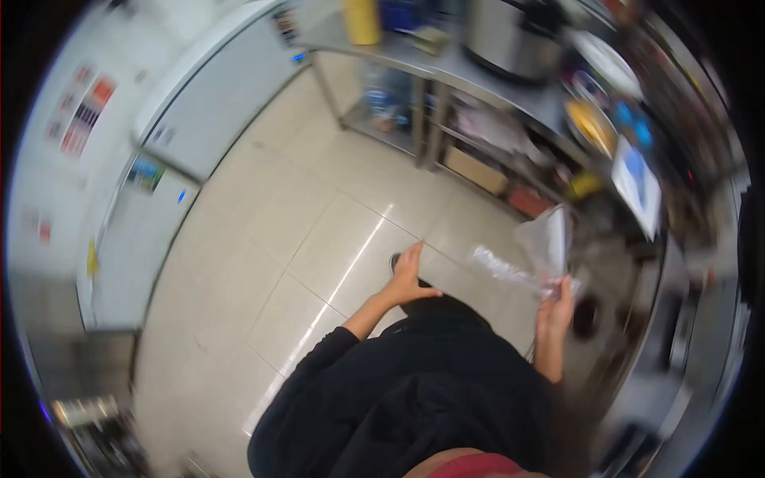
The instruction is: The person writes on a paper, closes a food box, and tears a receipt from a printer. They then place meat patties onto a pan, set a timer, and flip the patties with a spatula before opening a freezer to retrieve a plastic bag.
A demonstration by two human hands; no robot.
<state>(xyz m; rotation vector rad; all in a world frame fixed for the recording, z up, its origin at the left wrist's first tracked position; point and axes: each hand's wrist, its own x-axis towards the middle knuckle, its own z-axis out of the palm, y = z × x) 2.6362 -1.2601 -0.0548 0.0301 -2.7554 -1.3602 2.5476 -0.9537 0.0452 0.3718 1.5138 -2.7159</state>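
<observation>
Thin clear plastic, like a plastic bag (547,240), is gripped in my right hand (555,307), its fingers closed round the lower end. The bag spreads upward from the hand, and a crumpled strip of it trails out to the left. My left hand (408,279) is in front of my body, thumb and fingers apart, with nothing in it. Below that hand, the tip of a dark shoe (394,260) shows on the floor. Motion blurs the bag's details.
Ahead stands a metal shelf table (390,49) carrying a large steel pot (510,40) and a yellow container (362,21). Bottles (382,97) and boxes (476,170) fill its lower shelves. White cabinets (227,84) line the left. A cluttered counter runs along the right.
</observation>
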